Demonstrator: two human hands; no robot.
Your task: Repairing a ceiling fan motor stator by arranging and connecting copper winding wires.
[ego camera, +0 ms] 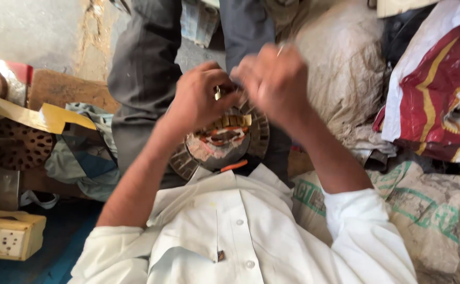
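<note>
A round metal motor stator (222,141) with slotted rim and copper windings rests on my lap, just above my white shirt. My left hand (197,97) is closed over its top edge, pinching a small shiny piece between thumb and fingers. My right hand (274,79), blurred, is closed too and holds a thin wire-like strand that sticks up past the knuckles. Both hands meet above the stator's far rim. An orange wire end (233,166) shows at the stator's near edge.
My legs in grey trousers (146,73) stretch ahead. Woven sacks (424,210) and a red-and-white bag (440,100) lie at the right. At the left are a perforated metal disc (14,144), yellow card, cloth, and a beige switch box (6,239).
</note>
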